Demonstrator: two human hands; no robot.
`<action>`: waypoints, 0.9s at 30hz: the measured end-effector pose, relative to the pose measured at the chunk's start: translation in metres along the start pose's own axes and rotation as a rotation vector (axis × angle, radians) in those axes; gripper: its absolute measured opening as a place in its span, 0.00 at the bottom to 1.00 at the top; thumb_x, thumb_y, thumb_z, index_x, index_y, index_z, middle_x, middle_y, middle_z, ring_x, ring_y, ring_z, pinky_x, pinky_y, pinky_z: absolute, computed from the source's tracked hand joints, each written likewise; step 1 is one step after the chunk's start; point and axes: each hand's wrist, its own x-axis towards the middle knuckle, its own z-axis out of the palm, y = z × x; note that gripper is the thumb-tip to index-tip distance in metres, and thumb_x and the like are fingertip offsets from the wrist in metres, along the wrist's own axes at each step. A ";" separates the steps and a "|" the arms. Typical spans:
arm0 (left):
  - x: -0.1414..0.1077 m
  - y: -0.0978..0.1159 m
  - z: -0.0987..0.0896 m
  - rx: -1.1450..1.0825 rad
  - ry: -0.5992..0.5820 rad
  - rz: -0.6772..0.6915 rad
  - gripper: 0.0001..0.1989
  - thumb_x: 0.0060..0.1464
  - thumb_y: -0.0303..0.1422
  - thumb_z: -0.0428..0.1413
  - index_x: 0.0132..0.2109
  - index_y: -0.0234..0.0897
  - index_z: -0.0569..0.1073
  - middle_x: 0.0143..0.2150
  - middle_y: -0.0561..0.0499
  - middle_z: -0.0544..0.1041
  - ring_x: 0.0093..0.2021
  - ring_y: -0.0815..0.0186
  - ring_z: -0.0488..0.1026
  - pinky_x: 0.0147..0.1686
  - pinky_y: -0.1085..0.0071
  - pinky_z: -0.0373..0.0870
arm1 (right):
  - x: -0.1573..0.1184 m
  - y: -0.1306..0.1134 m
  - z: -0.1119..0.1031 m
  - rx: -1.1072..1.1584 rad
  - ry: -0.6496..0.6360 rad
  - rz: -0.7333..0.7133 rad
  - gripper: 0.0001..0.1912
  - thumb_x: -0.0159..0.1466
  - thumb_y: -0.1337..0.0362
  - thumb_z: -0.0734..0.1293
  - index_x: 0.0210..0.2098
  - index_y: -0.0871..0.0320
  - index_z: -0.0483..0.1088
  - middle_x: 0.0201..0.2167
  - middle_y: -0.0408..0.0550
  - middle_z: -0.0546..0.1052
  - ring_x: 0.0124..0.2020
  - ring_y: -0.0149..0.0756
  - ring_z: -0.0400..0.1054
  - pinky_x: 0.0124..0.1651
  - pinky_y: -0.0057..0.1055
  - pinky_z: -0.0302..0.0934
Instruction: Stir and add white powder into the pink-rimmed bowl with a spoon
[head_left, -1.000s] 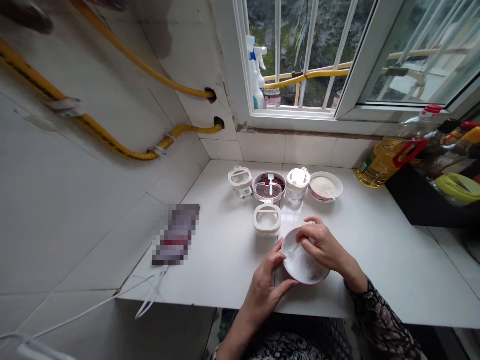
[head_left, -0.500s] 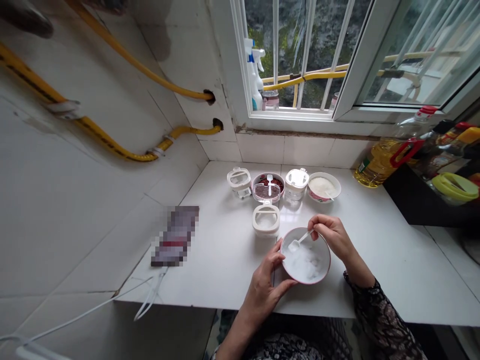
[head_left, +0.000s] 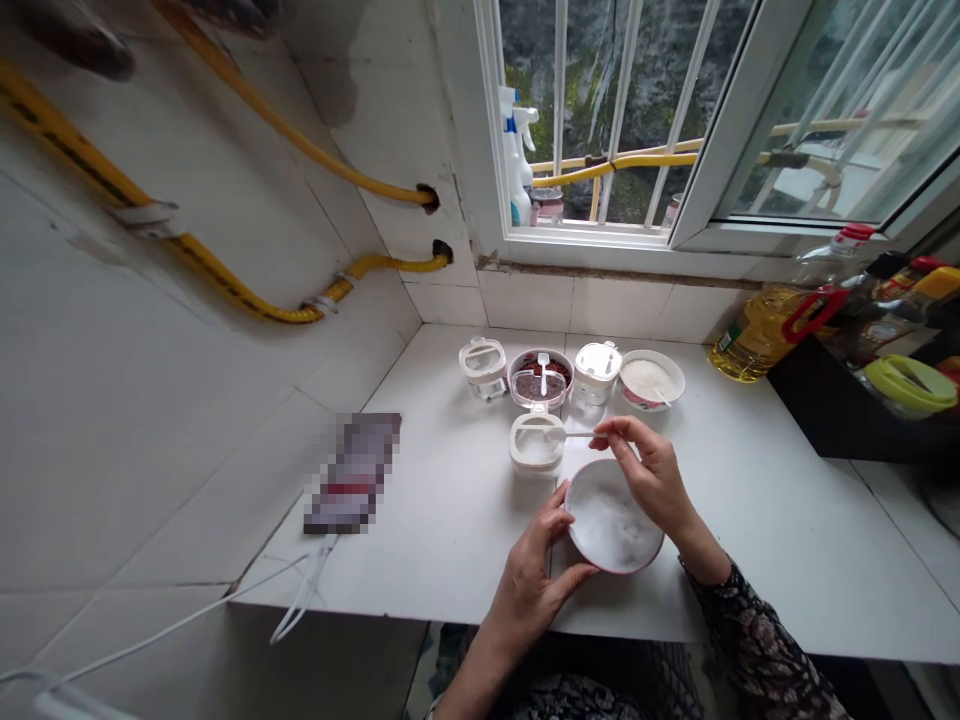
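My left hand point(head_left: 536, 565) grips the rim and side of a bowl point(head_left: 651, 552) that holds a white granular substance point(head_left: 611, 520). Between the thumb and fingers of my right hand point(head_left: 645, 470) is the handle of a small white spoon point(head_left: 576, 434). The spoon's head is at the opening of a clear jar point(head_left: 535, 462) with a white rim, whose transparent lid point(head_left: 538, 388) is flipped up. Whether the spoon carries anything is hard to make out. My right hand hovers over the bowl's upper right edge.
Behind the open jar stand two lidded jars, left point(head_left: 483, 370) and right point(head_left: 596, 375). Between them is a bowl of dark red bits point(head_left: 517, 366) with a spoon; a bowl of white grains point(head_left: 651, 378) sits right. An oil bottle point(head_left: 750, 335) and black box point(head_left: 814, 405) stand farther right.
My right hand has lifted the spoon out of the bowl and moved it up and left to the open jar. My left hand keeps its hold on the bowl. The view has shifted slightly.
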 end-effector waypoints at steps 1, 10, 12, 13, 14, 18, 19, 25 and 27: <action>0.000 0.000 0.000 -0.001 0.001 0.001 0.20 0.55 0.32 0.65 0.52 0.41 0.67 0.68 0.35 0.67 0.66 0.50 0.69 0.59 0.56 0.74 | 0.000 0.000 0.003 -0.088 -0.012 -0.120 0.08 0.69 0.67 0.61 0.40 0.56 0.73 0.32 0.48 0.81 0.36 0.38 0.75 0.43 0.37 0.67; 0.000 0.000 0.000 0.029 -0.015 0.001 0.20 0.56 0.34 0.65 0.52 0.41 0.67 0.68 0.34 0.67 0.67 0.49 0.67 0.60 0.53 0.72 | -0.002 -0.004 -0.004 -0.313 -0.025 -0.475 0.13 0.68 0.75 0.59 0.43 0.54 0.71 0.34 0.45 0.81 0.35 0.37 0.74 0.54 0.43 0.62; 0.000 0.000 0.000 0.030 -0.021 -0.004 0.20 0.56 0.34 0.64 0.52 0.41 0.67 0.68 0.34 0.67 0.67 0.49 0.67 0.60 0.53 0.72 | -0.003 -0.006 -0.014 -0.263 0.002 -0.362 0.11 0.67 0.72 0.59 0.37 0.53 0.71 0.28 0.44 0.79 0.32 0.38 0.72 0.51 0.42 0.64; 0.000 0.000 0.000 0.029 -0.023 -0.008 0.19 0.56 0.34 0.64 0.52 0.41 0.67 0.68 0.34 0.67 0.67 0.49 0.68 0.60 0.53 0.72 | -0.004 -0.006 -0.020 -0.254 0.006 -0.302 0.10 0.67 0.71 0.59 0.35 0.53 0.70 0.25 0.44 0.77 0.32 0.39 0.72 0.49 0.41 0.64; 0.000 0.001 0.000 0.027 -0.024 -0.011 0.19 0.56 0.34 0.64 0.52 0.41 0.67 0.68 0.35 0.67 0.67 0.49 0.68 0.60 0.53 0.72 | -0.004 -0.006 -0.024 -0.256 -0.003 -0.253 0.10 0.66 0.71 0.59 0.32 0.53 0.69 0.24 0.44 0.76 0.32 0.40 0.71 0.46 0.40 0.64; -0.001 0.001 -0.001 0.028 -0.032 -0.020 0.20 0.56 0.35 0.64 0.53 0.42 0.66 0.69 0.35 0.65 0.67 0.50 0.67 0.60 0.54 0.73 | -0.006 0.002 -0.031 -0.323 -0.167 -0.240 0.10 0.60 0.72 0.59 0.26 0.53 0.67 0.22 0.42 0.73 0.26 0.36 0.66 0.45 0.39 0.62; -0.001 0.000 -0.001 0.027 -0.033 -0.022 0.20 0.57 0.35 0.64 0.53 0.42 0.66 0.69 0.35 0.65 0.67 0.50 0.67 0.60 0.54 0.73 | -0.007 0.004 -0.029 -0.334 -0.223 -0.257 0.10 0.60 0.72 0.59 0.26 0.54 0.67 0.21 0.41 0.72 0.24 0.34 0.64 0.47 0.39 0.61; -0.002 0.000 -0.001 0.024 -0.038 -0.060 0.19 0.56 0.35 0.64 0.52 0.42 0.67 0.69 0.36 0.65 0.68 0.51 0.67 0.61 0.55 0.72 | -0.012 0.007 -0.014 -0.270 -0.352 -0.164 0.11 0.58 0.73 0.58 0.24 0.54 0.66 0.21 0.42 0.73 0.26 0.35 0.63 0.45 0.37 0.60; -0.002 0.000 -0.001 0.013 -0.037 -0.061 0.19 0.56 0.35 0.64 0.52 0.42 0.67 0.69 0.36 0.65 0.67 0.51 0.67 0.60 0.55 0.72 | -0.012 0.008 -0.017 -0.246 -0.299 -0.072 0.11 0.58 0.71 0.58 0.24 0.54 0.67 0.23 0.43 0.74 0.30 0.37 0.66 0.43 0.36 0.60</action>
